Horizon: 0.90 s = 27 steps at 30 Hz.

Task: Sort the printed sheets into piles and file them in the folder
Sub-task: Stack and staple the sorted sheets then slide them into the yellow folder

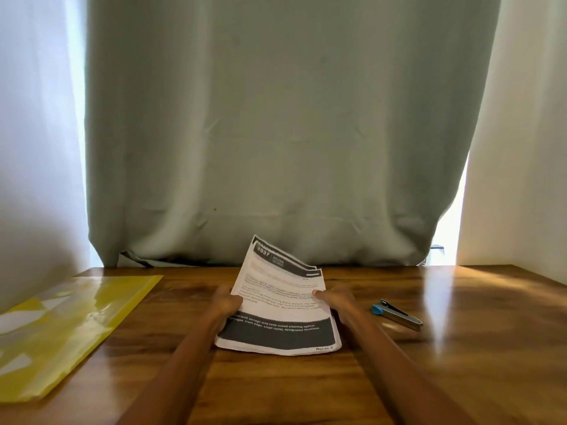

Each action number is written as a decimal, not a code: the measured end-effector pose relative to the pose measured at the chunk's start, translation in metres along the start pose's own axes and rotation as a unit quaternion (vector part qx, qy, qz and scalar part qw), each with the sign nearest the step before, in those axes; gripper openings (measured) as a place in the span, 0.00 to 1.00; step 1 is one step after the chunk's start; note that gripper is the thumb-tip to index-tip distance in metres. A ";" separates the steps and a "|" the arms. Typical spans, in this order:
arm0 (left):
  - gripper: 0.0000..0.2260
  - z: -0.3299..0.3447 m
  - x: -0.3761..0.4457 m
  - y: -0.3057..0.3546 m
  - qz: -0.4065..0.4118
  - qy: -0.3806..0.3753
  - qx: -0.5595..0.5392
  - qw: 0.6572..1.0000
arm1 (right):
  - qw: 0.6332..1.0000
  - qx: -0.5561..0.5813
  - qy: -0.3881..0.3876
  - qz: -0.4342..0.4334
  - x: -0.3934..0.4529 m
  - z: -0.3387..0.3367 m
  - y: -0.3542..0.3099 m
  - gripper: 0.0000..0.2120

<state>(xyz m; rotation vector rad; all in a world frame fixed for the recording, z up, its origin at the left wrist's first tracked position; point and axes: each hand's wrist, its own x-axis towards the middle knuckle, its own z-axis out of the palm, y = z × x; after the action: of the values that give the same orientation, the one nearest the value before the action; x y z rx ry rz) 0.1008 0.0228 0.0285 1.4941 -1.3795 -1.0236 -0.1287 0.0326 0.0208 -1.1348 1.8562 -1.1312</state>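
Sheets: stack of printed sheets (277, 305) being held near the middle of the wooden desk (306, 388), near edge resting on or just above the wood, far edge lifting and fanning into at least three offset corners.
Left hand: left hand (225, 302) gripping the stack's left edge, fingers curling under the paper, thumb side showing at the margin.
Right hand: right hand (336, 300) gripping the right edge, thumb lying on the top page, other fingers hidden beneath.
Feel of paper: likely handling as light, thin and floppy; already sagging and curving between the two grips; probably sliding page over page, judging by the fanned corners.
Risk: creasing under a hard pinch; slipping apart if tilted.
Where to hold: looking best at both long edges near mid-length, as now, or pinching a single top corner for peeling off one page.
Folder: yellow plastic folder (61, 329) lying flat at the left, well apart from the stack; glossy, probably slick.
Stapler: small blue and metal stapler (397, 314) lying to the right, near the right wrist, not touching.
Backdrop: grey-green curtain (276, 133) hanging behind the desk.
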 end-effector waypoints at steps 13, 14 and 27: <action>0.14 -0.002 -0.065 0.055 0.340 0.025 -0.001 0.940 | 0.919 0.181 0.123 -0.329 -0.081 -0.028 -0.056 0.11; 0.13 -0.001 -0.068 0.064 0.348 0.036 -0.006 0.937 | 0.910 0.175 0.142 -0.348 -0.085 -0.029 -0.061 0.11; 0.10 0.010 -0.092 0.037 0.313 0.191 0.010 0.930 | 0.902 0.129 0.195 -0.362 -0.109 -0.018 -0.022 0.14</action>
<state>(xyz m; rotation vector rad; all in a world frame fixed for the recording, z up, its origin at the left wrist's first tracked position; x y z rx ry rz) 0.0741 0.1124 0.0632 1.0695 -1.4321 -0.2984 -0.0943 0.1328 0.0598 -1.5768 1.4935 -2.0865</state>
